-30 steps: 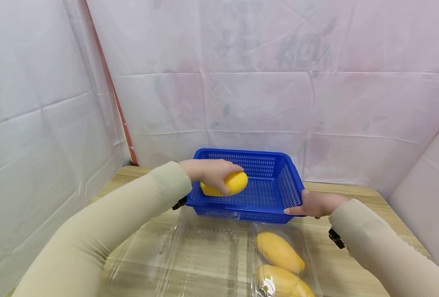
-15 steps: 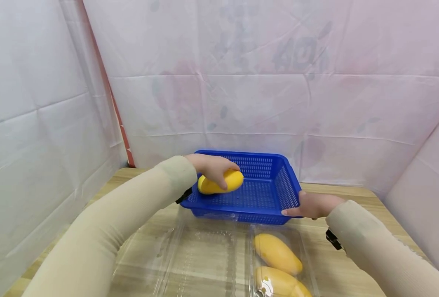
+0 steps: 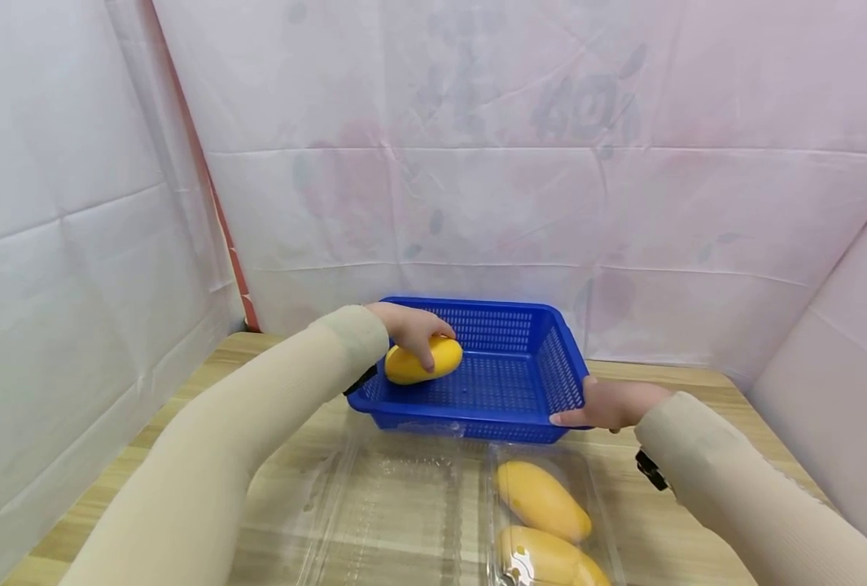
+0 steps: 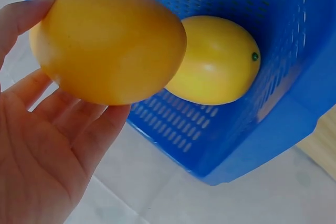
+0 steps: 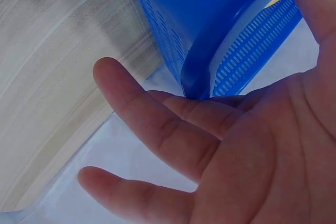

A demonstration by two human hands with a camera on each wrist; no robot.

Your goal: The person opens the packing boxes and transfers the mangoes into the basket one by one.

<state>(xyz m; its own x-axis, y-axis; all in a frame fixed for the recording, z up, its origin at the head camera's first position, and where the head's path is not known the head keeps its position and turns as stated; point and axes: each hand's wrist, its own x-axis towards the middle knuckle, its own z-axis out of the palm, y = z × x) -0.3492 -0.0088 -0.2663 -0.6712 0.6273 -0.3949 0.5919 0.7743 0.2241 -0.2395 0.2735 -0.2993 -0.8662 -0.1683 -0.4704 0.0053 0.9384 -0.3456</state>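
Note:
My left hand [image 3: 413, 332] holds a yellow mango [image 4: 110, 45] over the left end of a blue plastic basket [image 3: 495, 391]. Its thumb lies on one side of the fruit and its fingers on the other. Beside the held fruit, a second mango [image 4: 223, 61] with a small green stem spot sits in the basket. At the basket's near right corner, my right hand [image 3: 609, 403] grips the rim, thumb on top. The right wrist view shows other fingers of that hand stretched out under and outside the rim.
In front of the basket lies an open clear plastic box [image 3: 385, 521]. To its right, another clear box [image 3: 603, 505] contains two mangoes [image 3: 543, 498]. White sheeting [image 3: 433, 212] hangs behind and at both sides of the wooden table [image 3: 667, 521].
My left hand has shifted left within the basket with the mango, closer to its left end. The right hand keeps its place on the rim. The whole view has drifted slightly.

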